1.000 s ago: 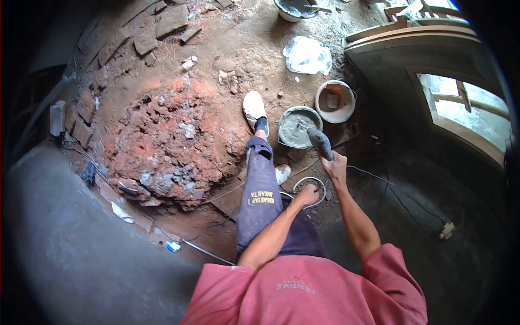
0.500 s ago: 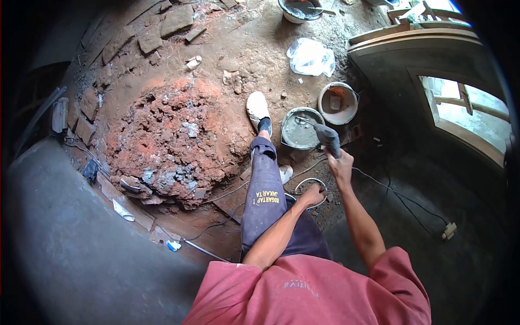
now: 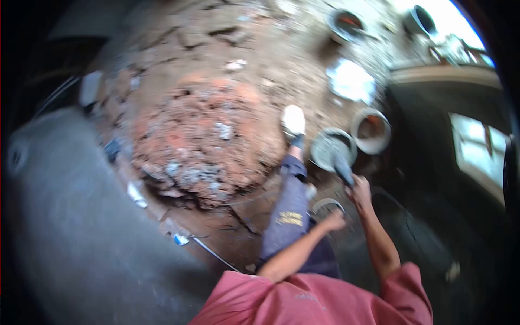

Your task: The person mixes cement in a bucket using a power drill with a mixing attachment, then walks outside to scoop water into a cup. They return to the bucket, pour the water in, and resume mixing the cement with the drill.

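Observation:
My right hand (image 3: pixel 359 194) is closed around the handle of a dark power tool (image 3: pixel 343 170), whose front end points into a bucket of grey mix (image 3: pixel 323 146). The tool's far tip is blurred over the bucket. Nearer my body, my left hand (image 3: pixel 334 220) is beside the rim of a small bucket (image 3: pixel 323 205). Motion blur hides its fingers and anything they hold.
A second bucket (image 3: pixel 383 135) stands right of the grey mix, with a plastic bag (image 3: pixel 352 81) beyond. A rubble heap (image 3: pixel 200 141) lies to the left. Another bucket (image 3: pixel 345 23) is farther off. A dark wall (image 3: pixel 422 103) rises at right.
The view has swung, so the heap, buckets and both hands appear farther right, and it is blurred. The tool is still in my right hand, pointing more steeply in the picture.

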Demonstrator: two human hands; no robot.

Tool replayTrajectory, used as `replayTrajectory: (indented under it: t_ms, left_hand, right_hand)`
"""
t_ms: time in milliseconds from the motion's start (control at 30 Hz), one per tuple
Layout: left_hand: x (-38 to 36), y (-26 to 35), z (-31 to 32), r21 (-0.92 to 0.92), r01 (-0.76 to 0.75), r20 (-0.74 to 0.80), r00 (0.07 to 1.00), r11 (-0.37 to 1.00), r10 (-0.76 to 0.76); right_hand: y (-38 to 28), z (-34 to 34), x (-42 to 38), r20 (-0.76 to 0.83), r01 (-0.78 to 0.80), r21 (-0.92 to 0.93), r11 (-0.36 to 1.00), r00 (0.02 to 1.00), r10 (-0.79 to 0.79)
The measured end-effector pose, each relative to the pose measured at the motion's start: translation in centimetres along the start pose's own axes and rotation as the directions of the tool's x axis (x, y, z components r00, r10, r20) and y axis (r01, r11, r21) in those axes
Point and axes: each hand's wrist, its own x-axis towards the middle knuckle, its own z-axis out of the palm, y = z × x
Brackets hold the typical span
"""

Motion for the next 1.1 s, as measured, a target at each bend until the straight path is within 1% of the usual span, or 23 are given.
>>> replayTrajectory:
  t_ms: [33,67,100,133,167,200,233,333,400,433,467,500,533,567,600,633,667,733,800,900,967,1000,1100]
  left_hand:
    - [-1.5,2.7,-0.9,0.062,0.148,-0.010,0.989,0.987,-0.147]
    - [-1.5,2.1,-0.2,0.260,-0.067,-0.094,0.991,0.963,0.095]
    - [1.9,-1.4,1.5,0.115,-0.081,-0.057,0.995,0.990,0.088]
    - [5.6,-5.3,3.7,0.109,-0.104,-0.051,0.993,0.989,0.110]
    - [3.5,-2.9,2.4,0.026,-0.160,-0.119,0.980,0.987,0.162]
    - [4.9,-4.2,4.1,0.045,-0.225,-0.276,0.934,0.973,0.228]
    - [2.4,-1.2,1.8,-0.015,-0.320,-0.202,0.929,0.947,0.311]
    - [2.4,-0.2,0.9,-0.090,-0.282,-0.156,0.951,0.955,0.267]
    - [3.8,-1.3,1.7,-0.094,-0.227,-0.197,0.959,0.969,0.205]
    - [1.5,0.8,0.1,-0.147,-0.226,-0.188,0.962,0.963,0.197]
    - [2.7,0.4,0.1,-0.112,-0.143,-0.081,0.988,0.983,0.135]
    - [2.6,0.4,0.2,-0.072,-0.150,-0.070,0.987,0.986,0.145]
    - [2.7,0.3,0.7,0.178,-0.219,-0.037,0.973,0.959,0.229]
    - [4.4,-2.2,1.9,0.227,-0.385,0.007,0.919,0.895,0.394]
    - [1.7,0.8,0.6,0.130,-0.374,-0.103,0.916,0.918,0.388]
    - [1.8,0.6,0.8,0.267,-0.717,-0.190,0.616,0.644,0.765]
    - [0.8,2.5,0.6,-0.155,-0.350,-0.165,0.931,0.924,0.325]
    - [0.5,3.0,0.4,-0.193,-0.255,-0.112,0.965,0.948,0.237]
    - [1.2,2.2,1.2,-0.200,-0.282,-0.113,0.958,0.938,0.264]
    - [0.4,2.8,1.1,-0.201,-0.299,-0.186,0.946,0.933,0.264]
    - [-0.3,4.1,0.1,-0.353,-0.115,-0.100,0.991,0.929,0.085]
    - [0.3,3.5,0.5,-0.283,-0.223,-0.162,0.970,0.933,0.183]
    - [0.2,4.5,-0.2,-0.196,-0.169,-0.044,0.986,0.966,0.163]
  right_hand:
    - [-0.3,0.2,-0.5,0.035,-0.109,0.077,0.991,0.994,0.107]
    - [-1.2,0.0,-0.4,-0.055,-0.056,0.167,0.984,0.996,0.066]
    - [-2.5,-0.8,-0.1,-0.031,-0.072,0.149,0.986,0.997,0.077]
    - [-2.8,-0.3,0.3,-0.017,-0.166,0.300,0.939,0.984,0.180]
    - [-3.8,0.0,0.3,-0.196,-0.116,0.361,0.926,0.961,0.196]
    - [-0.7,0.6,0.7,-0.157,-0.181,0.374,0.910,0.954,0.254]
    - [1.5,1.6,1.1,-0.178,-0.295,0.454,0.841,0.895,0.410]
    - [-0.8,-2.1,0.6,-0.173,-0.366,0.449,0.815,0.859,0.482]
    - [0.7,-3.5,-0.4,-0.148,-0.107,0.313,0.944,0.976,0.160]
    - [-2.1,-4.9,-0.6,-0.121,-0.029,0.402,0.915,0.989,0.084]
    - [-3.5,-6.5,-1.0,-0.096,0.098,0.132,0.986,0.992,-0.085]
    - [-4.4,-7.3,-1.3,-0.037,-0.050,0.065,0.997,0.998,0.053]
    - [-5.1,-8.3,-1.8,-0.005,-0.036,-0.013,0.999,0.999,0.036]
    - [-5.2,-8.9,-1.7,0.110,-0.082,-0.026,0.996,0.990,0.084]
    - [-3.6,-8.6,-1.8,0.113,0.055,-0.020,0.998,0.992,-0.052]
    - [-3.2,-9.0,-2.1,0.116,0.089,-0.014,0.996,0.989,-0.086]
    - [-3.9,-9.9,-2.5,0.153,0.087,-0.042,0.995,0.985,-0.080]
    - [-4.2,-10.7,-2.0,0.188,0.089,-0.082,0.993,0.980,-0.073]
    - [-3.7,-10.4,-1.3,0.188,0.198,-0.045,0.979,0.964,-0.186]
    - [-3.2,-8.5,2.8,0.313,0.181,-0.024,0.983,0.935,-0.164]
    - [-4.1,-7.2,4.6,0.293,0.020,0.030,0.999,0.956,-0.028]
    - [-4.1,-6.7,4.4,0.257,-0.097,0.123,0.988,0.964,0.062]
    - [-2.5,-7.1,2.5,0.085,-0.017,0.044,0.999,0.996,0.013]
